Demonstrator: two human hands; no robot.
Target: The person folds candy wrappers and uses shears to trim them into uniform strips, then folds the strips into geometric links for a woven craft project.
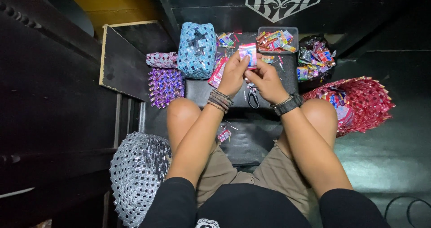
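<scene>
Just above the middle of the frame, the left hand (232,73) and right hand (266,80) meet over the dark surface (197,89), each grip clamped on a pink and blue wrapper (248,54) held upright between the fingertips. Scissors (252,96) lie just below the hands. A blue woven bag (196,49) stands to their left, a clear tray of wrappers (277,40) at upper right, and a red woven basket (363,103) at right.

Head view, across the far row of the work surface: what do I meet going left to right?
Purple woven piece → blue woven bag → left hand → pink wrapper held by both hands → right hand → black bag of wrappers → red woven basket.
</scene>
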